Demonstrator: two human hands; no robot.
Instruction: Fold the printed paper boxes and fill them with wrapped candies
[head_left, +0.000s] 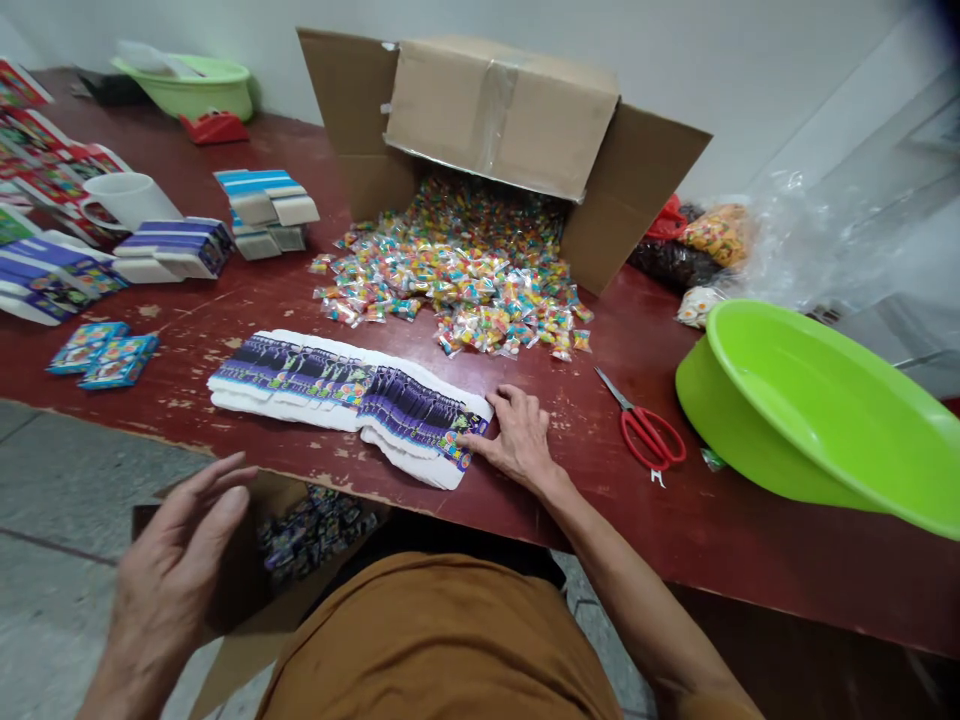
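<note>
A long fanned row of flat, purple-and-white printed cartons (420, 408) lies on the table in front of me. My right hand (517, 435) rests at its right end, thumb and fingers apart, touching the last carton's edge. My left hand (176, 555) hovers in the air off the table's front edge, fingers loosely stretched, with nothing in it. Behind the cartons, many small clear-wrapped colourful candies (472, 275) spill from a cardboard box (502, 115) lying on its side. Two small blue filled packs (120, 358) sit left of the row.
Red-handled scissors (651, 437) and a large green basin (810, 400) are at the right. Stacked cartons (176, 248), a white mug (131, 200) and another green basin (195, 90) stand left. Below the table edge is an open box with dark small packs (315, 530).
</note>
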